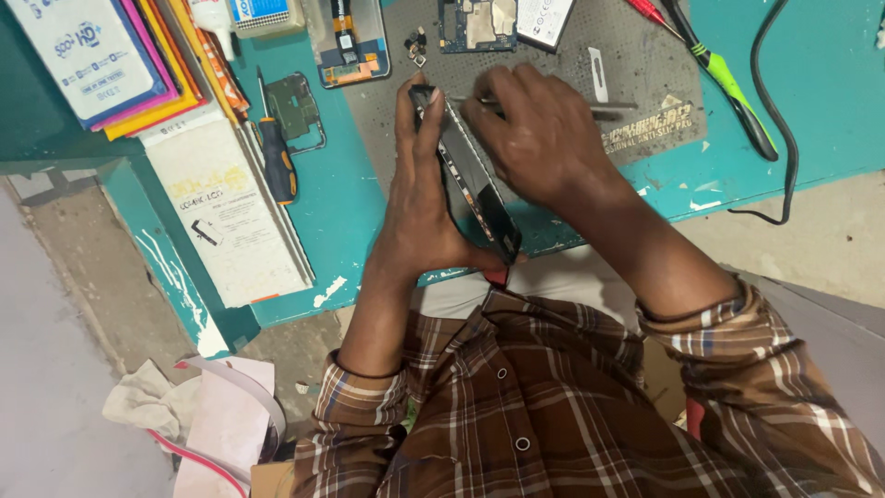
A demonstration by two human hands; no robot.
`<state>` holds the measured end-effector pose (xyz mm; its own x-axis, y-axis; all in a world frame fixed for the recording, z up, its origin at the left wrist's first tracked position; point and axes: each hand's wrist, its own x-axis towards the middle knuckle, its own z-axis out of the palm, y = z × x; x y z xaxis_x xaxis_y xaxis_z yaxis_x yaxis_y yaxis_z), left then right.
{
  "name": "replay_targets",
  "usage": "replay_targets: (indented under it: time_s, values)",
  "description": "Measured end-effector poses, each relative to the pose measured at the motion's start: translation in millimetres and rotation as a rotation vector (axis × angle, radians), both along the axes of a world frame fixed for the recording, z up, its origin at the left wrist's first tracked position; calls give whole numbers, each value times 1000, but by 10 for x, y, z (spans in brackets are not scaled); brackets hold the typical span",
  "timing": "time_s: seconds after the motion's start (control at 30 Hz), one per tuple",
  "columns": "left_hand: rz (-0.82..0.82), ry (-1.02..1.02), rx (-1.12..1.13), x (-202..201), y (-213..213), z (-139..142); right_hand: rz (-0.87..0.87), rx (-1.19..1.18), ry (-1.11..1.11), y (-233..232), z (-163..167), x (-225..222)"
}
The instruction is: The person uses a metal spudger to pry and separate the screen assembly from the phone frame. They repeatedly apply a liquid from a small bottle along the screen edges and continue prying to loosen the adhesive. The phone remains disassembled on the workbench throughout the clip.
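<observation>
Left hand (417, 207) gripping a black opened smartphone (470, 175) on edge, fingers clamped along it, right hand (539, 129) pinching thin metal tweezers (604, 111) over grey rubber work mat (636, 55).

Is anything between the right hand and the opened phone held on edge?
Nothing visible: the right hand rests directly against the phone, which the left hand grips on edge; a thin metal tool runs under its fingers.

The right hand (539, 138) hid most of the thin metal tool (608, 110); its tip was not visible behind the opened phone (470, 175).
</observation>
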<state>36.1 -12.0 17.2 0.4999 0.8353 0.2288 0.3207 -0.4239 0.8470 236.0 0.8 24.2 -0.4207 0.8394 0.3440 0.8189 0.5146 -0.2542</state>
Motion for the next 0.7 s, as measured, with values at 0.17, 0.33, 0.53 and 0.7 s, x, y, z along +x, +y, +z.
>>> replay_targets:
  time_s: [0.17, 0.33, 0.53, 0.7]
  values:
    - [-2, -7, 13, 12, 4, -3, 20, 3, 25, -25, -3, 15]
    - [7, 24, 13, -2, -3, -4, 11, 22, 18, 7, -32, 2]
    - [4, 11, 30, -11, -6, -22, 28, -24, 30, -63, 8, 22]
    - [11, 9, 16, 10, -27, -38, 31, 21, 19, -31, 9, 8]
